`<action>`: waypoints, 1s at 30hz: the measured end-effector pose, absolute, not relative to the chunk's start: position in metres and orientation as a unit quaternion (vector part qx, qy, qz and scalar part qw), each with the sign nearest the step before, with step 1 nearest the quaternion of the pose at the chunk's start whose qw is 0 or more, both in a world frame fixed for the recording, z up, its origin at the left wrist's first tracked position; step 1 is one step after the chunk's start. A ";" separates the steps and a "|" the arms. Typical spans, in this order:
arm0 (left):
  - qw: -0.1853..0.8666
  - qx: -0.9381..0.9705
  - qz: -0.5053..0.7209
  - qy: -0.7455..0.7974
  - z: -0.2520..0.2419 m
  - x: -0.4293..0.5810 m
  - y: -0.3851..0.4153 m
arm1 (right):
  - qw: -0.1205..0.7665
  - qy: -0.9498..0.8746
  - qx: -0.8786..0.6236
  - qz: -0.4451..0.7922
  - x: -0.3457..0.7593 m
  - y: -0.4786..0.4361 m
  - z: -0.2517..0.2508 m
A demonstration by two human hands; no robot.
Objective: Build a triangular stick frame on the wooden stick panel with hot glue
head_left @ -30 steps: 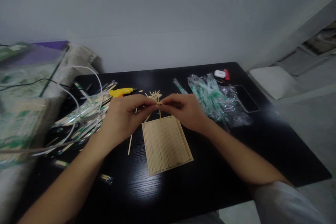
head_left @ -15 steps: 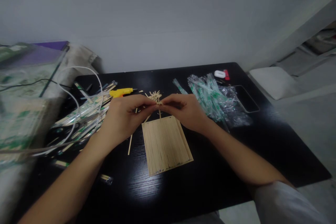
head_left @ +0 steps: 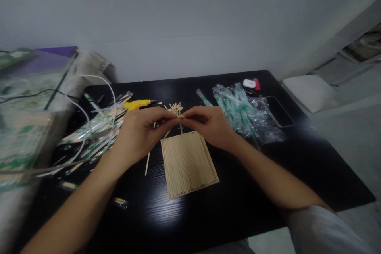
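My left hand [head_left: 143, 129] and my right hand [head_left: 208, 125] meet just beyond a square panel of wooden sticks [head_left: 189, 164], fingertips pinched together. Between them is a small piece of pale wooden stick [head_left: 180, 117], mostly covered by the fingers. The panel lies flat on the black table, its sticks side by side with a strip along the far edge. Behind the fingertips sits a small heap of short cut sticks [head_left: 175, 107]. A single longer stick [head_left: 147, 163] rests left of the panel.
A yellow glue gun [head_left: 137, 104] lies behind my left hand. Wrapped chopsticks [head_left: 95, 135] and a looping white cable [head_left: 88, 123] fill the left side. Empty plastic wrappers [head_left: 238, 105], a phone [head_left: 279, 112] and a white case [head_left: 249, 83] lie to the right on the black table [head_left: 253, 202].
Almost nothing differs. Both hands keep their pinch at the same spot, with only a slight shift of the fingertips.
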State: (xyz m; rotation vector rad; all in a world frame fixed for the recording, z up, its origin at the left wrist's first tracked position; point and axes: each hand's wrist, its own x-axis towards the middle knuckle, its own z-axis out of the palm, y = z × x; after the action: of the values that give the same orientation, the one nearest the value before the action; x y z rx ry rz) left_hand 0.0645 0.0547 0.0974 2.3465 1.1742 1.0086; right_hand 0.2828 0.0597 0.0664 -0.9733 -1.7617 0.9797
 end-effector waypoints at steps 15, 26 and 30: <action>0.159 0.822 0.354 0.417 0.095 0.064 0.055 | 0.439 -0.715 -0.384 0.385 0.282 0.059 0.068; 0.153 0.823 0.354 0.417 0.096 0.063 0.054 | 0.435 -0.712 -0.391 0.388 0.282 0.059 0.066; 0.151 0.824 0.350 0.418 0.095 0.062 0.054 | 0.443 -0.713 -0.383 0.386 0.282 0.059 0.068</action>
State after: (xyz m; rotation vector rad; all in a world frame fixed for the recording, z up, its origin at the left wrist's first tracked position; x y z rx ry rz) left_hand 0.0622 0.0544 0.0948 2.3659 1.2009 1.0058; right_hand 0.2818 0.0594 0.0677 -0.9510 -1.7682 0.9575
